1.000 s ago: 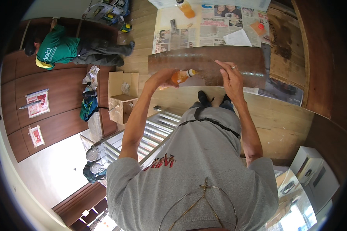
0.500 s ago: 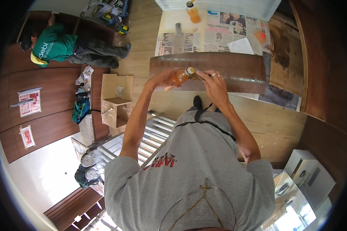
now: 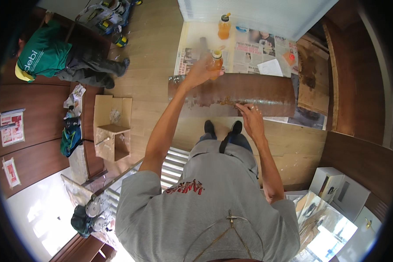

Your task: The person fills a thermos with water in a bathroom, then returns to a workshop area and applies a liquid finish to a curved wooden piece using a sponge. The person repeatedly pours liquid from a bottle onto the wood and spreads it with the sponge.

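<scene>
My left hand [image 3: 199, 74] is wrapped round a small clear bottle [image 3: 216, 65] of orange liquid. It holds the bottle upright, its mouth facing up, over the far side of a curved brown panel [image 3: 266, 85]. At the panel's near edge, my right hand [image 3: 252, 120] pinches a small thin dark tool, mostly hidden by the fingers. Its tip is at the panel surface, next to a yellowish-brown wet smear [image 3: 227, 101]. Part of the panel looks glossy; its left part is duller and patchy.
Newspaper [image 3: 249, 48] lies beyond the panel, with a second orange bottle [image 3: 224, 28] and a white paper [image 3: 270, 67]. A cardboard box [image 3: 112, 142] and metal ladder [image 3: 172, 163] are at left. Farther left, a person in green [image 3: 46, 50] reaches into a cabinet. Stained boards [image 3: 314, 83] lie right.
My left hand has carried the bottle away and raised it upright. My right hand has moved from the bottle's mouth down to the panel. The view has shifted.
</scene>
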A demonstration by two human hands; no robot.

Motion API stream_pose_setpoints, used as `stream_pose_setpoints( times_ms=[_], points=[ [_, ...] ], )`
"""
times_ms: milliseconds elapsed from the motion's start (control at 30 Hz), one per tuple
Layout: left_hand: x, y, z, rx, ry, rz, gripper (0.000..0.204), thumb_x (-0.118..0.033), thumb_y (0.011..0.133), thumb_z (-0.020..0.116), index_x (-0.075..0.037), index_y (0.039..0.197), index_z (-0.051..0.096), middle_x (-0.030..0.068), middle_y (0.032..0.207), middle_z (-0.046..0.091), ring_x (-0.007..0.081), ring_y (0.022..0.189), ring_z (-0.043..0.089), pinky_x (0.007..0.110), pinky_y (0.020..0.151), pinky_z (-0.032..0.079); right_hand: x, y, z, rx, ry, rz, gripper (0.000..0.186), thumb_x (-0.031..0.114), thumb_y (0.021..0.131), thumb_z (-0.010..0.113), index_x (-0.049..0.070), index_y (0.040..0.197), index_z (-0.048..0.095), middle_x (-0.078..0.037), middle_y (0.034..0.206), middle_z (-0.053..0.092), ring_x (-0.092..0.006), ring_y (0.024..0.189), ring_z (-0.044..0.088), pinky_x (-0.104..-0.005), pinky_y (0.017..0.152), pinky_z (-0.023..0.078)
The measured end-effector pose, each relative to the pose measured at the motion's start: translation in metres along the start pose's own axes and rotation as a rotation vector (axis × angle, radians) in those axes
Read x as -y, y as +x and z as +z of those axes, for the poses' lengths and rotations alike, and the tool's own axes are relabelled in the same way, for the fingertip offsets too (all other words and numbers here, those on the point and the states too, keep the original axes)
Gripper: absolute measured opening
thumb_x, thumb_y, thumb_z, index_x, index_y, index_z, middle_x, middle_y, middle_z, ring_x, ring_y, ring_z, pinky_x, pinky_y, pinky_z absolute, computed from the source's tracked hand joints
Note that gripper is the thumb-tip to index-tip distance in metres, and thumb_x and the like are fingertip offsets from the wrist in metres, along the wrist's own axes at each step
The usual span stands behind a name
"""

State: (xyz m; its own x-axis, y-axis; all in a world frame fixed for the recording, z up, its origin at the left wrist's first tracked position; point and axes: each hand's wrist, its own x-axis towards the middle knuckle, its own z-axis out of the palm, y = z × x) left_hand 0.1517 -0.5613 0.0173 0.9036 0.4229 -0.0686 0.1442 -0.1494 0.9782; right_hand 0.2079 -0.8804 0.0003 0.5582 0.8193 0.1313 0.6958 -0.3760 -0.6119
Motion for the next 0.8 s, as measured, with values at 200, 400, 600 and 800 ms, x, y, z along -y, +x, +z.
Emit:
stream_pose_setpoints(
  times_ms=[200, 400, 600, 800],
  points=[
    [0.062, 0.107, 0.048, -0.082, -0.042, 0.201, 0.053, -0.025, 0.083, 0.091, -0.004, 0.116, 0.056, 0.0095, 0.105, 0.068, 0.02, 0.098, 0.065, 0.037, 0.089, 0.054, 0.011, -0.006, 0.007, -0.049, -0.042, 0.148, 0.034, 0.009, 0.1, 0.064, 0.018, 0.131, 0.074, -0.013, 0.115, 0.067, -0.0361, 0.105, 0.062, -0.0486, 0.093, 0.049],
    [0.129, 0.196, 0.108, -0.1, 0.123, 0.522, 0.06, -0.019, 0.082, 0.091, -0.003, 0.128, 0.056, 0.0129, 0.113, 0.071, 0.0246, 0.106, 0.068, 0.038, 0.093, 0.053, 0.021, -0.012, 0.0, -0.127, -0.053, 0.187, 0.036, 0.004, 0.101, 0.062, 0.015, 0.133, 0.073, -0.015, 0.115, 0.068, -0.0363, 0.105, 0.062, -0.0462, 0.093, 0.049],
    [0.099, 0.178, 0.112, -0.028, -0.04, 0.212, 0.068, -0.018, 0.08, 0.092, -0.003, 0.135, 0.055, 0.018, 0.119, 0.071, 0.0347, 0.113, 0.069, 0.04, 0.097, 0.053, 0.022, -0.011, -0.007, -0.115, -0.024, 0.2, 0.036, 0.0, 0.101, 0.058, 0.009, 0.132, 0.072, -0.02, 0.112, 0.069, -0.0388, 0.102, 0.061, -0.0454, 0.094, 0.048],
    [0.07, 0.158, 0.095, -0.001, -0.103, 0.05, 0.071, -0.024, 0.08, 0.091, -0.001, 0.138, 0.057, 0.0201, 0.127, 0.071, 0.0352, 0.119, 0.068, 0.039, 0.102, 0.052, 0.014, 0.009, -0.001, -0.013, 0.028, 0.132, 0.034, 0.004, 0.102, 0.06, 0.012, 0.133, 0.072, -0.018, 0.115, 0.069, -0.0376, 0.106, 0.062, -0.0463, 0.095, 0.049]
  ],
)
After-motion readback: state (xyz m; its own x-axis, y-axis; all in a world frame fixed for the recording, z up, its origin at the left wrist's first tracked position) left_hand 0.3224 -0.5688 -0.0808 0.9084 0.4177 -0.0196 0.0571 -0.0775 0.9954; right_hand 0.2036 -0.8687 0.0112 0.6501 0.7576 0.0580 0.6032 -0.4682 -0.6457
